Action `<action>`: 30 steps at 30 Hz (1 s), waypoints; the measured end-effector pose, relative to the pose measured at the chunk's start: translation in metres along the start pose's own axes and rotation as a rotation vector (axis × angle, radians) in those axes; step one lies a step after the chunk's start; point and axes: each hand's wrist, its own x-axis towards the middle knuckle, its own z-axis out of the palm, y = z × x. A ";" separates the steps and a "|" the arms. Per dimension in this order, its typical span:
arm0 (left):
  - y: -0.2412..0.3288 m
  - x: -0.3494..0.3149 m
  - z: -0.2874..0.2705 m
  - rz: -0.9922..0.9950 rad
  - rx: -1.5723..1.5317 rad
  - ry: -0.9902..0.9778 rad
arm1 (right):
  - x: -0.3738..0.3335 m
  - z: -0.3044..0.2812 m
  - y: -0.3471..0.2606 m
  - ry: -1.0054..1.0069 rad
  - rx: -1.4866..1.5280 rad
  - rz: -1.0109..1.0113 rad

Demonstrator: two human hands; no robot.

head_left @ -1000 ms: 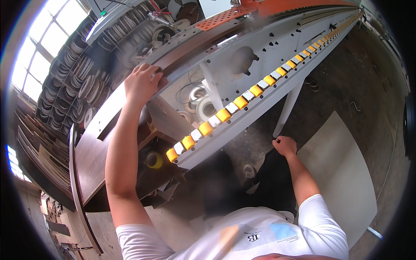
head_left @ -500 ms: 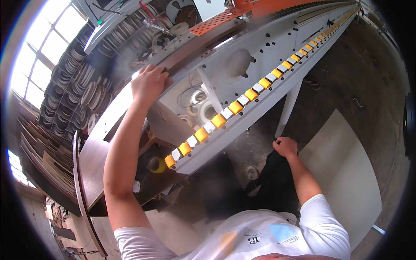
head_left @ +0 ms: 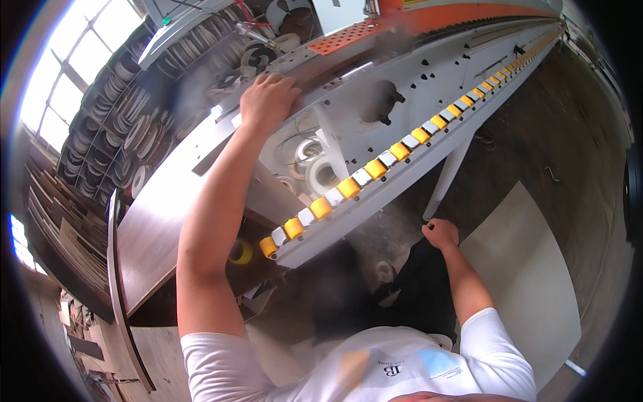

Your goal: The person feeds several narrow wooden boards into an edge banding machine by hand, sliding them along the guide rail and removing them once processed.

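My left hand [head_left: 269,102] reaches forward to a long brown panel [head_left: 151,228] lying along the machine's left side. Its fingers are bent over the panel's inner edge, beside a dark brown strip [head_left: 318,82]; the fingertips are partly hidden. A dark slot-like gap [head_left: 211,153] shows in the panel below the wrist. Low on the right, my right hand [head_left: 442,232] is closed in a loose fist by my dark trouser leg, and whatever may be inside it is hidden. A row of yellow and white rollers [head_left: 348,187] runs along the machine's near rail, between my hands.
An orange machine cover [head_left: 462,17] rises beyond the perforated orange plate [head_left: 345,37]. Racks of edging rolls [head_left: 124,114] and stacked boards [head_left: 67,241] stand at the left. A pale sheet [head_left: 522,275] leans at the right near a machine leg [head_left: 449,174].
My left hand has moved forward and right along the machine, and the brown panel's dark gap has shifted the same way. My right hand stays closed in nearly the same place.
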 end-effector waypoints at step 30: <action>-0.178 -0.218 -0.081 -0.346 0.392 -0.151 | 0.000 0.015 0.032 0.124 0.049 -0.126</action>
